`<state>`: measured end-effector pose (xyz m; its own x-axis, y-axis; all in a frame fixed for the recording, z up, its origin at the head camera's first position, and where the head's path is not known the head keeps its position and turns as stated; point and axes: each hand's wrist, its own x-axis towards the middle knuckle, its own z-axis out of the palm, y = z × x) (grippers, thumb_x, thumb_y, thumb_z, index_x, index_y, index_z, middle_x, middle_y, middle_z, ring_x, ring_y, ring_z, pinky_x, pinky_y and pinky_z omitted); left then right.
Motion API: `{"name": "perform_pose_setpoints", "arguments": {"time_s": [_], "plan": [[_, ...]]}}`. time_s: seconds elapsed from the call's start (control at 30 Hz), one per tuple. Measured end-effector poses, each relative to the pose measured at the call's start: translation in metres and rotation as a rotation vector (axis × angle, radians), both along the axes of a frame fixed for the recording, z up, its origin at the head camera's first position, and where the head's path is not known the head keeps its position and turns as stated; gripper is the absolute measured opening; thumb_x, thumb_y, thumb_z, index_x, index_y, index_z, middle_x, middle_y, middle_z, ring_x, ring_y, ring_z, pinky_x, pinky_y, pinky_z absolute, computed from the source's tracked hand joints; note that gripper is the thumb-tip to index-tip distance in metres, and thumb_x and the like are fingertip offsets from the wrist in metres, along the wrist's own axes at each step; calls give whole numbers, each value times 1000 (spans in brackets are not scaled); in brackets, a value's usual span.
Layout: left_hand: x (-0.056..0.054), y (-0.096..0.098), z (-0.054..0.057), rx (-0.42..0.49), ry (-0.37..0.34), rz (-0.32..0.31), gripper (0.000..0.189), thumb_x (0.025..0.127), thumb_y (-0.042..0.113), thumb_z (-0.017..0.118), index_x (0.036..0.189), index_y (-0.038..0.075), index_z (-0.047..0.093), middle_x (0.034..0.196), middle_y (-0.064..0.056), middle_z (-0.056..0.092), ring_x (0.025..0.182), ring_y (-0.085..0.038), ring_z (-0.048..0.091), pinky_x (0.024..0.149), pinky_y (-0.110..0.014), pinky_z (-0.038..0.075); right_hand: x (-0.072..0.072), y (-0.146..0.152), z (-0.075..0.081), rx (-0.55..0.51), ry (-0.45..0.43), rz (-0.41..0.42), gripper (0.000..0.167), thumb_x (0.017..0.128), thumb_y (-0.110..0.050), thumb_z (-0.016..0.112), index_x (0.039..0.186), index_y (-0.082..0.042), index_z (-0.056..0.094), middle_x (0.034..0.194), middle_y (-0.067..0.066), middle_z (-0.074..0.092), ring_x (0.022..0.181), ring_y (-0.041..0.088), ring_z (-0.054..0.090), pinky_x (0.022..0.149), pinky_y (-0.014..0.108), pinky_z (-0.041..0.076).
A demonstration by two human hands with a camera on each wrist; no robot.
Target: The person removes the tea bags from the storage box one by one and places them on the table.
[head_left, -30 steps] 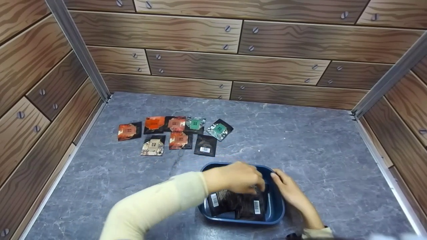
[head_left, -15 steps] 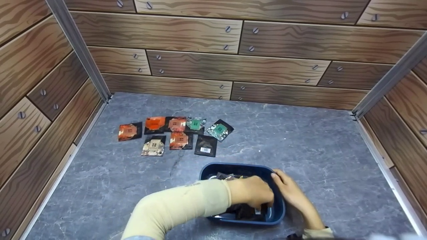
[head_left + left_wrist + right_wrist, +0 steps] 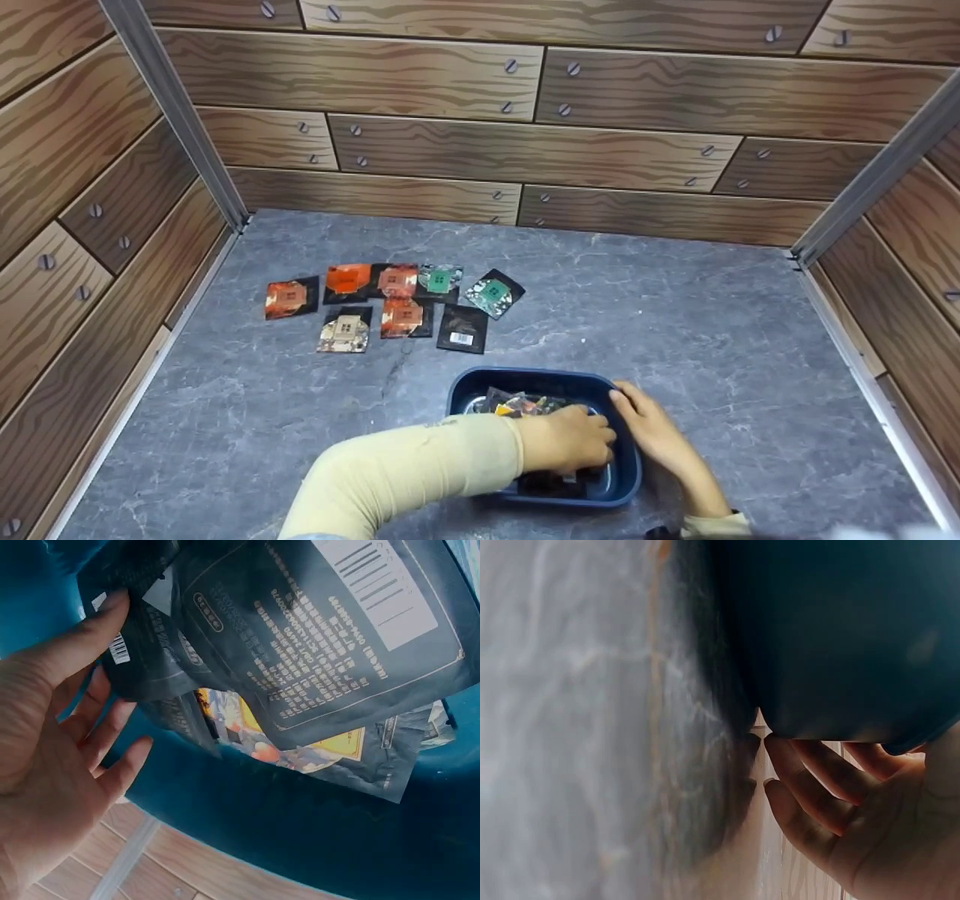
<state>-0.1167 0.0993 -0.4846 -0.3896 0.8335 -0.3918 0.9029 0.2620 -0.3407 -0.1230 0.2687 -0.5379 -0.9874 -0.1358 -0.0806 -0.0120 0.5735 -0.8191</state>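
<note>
My left hand (image 3: 571, 441) reaches down into a blue plastic tub (image 3: 454, 386). In the left wrist view its thumb and fingers pinch the edge of a small black sachet (image 3: 154, 652) with a white barcode label. A larger black sachet (image 3: 300, 637) with printed text and a barcode lies across it. Below pokes out a sachet with a colourful picture (image 3: 262, 750). On the tub's right end, my right hand (image 3: 656, 431) holds the rim. The right wrist view shows its fingers along the outer wall; the thumb is hidden there.
Beyond the tub, several flat sachets lie in two loose rows, among them an orange one (image 3: 289, 298), a cream one (image 3: 345, 330), a green one (image 3: 495, 292) and a black one (image 3: 461, 328). Wood-patterned walls (image 3: 420, 142) enclose the grey marbled surface (image 3: 712, 322) at back and sides.
My left hand has moved right and down inside the tub, uncovering colourful sachets at its far left. The right hand and the sachets on the surface stay where they were.
</note>
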Motion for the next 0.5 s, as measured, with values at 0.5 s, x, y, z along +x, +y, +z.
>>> {"name": "perform_pose_setpoints", "arguments": {"time_s": [0.5], "plan": [[6,-8,16,83,34,-28,21,87,43,72,108,43,70,113,24,66,107,-1,54,87,-20,43,3,-1,5,15,9,0,36,106,-19,46,133,4,55,130,23,59,122,36,52,103,52,40]]}}
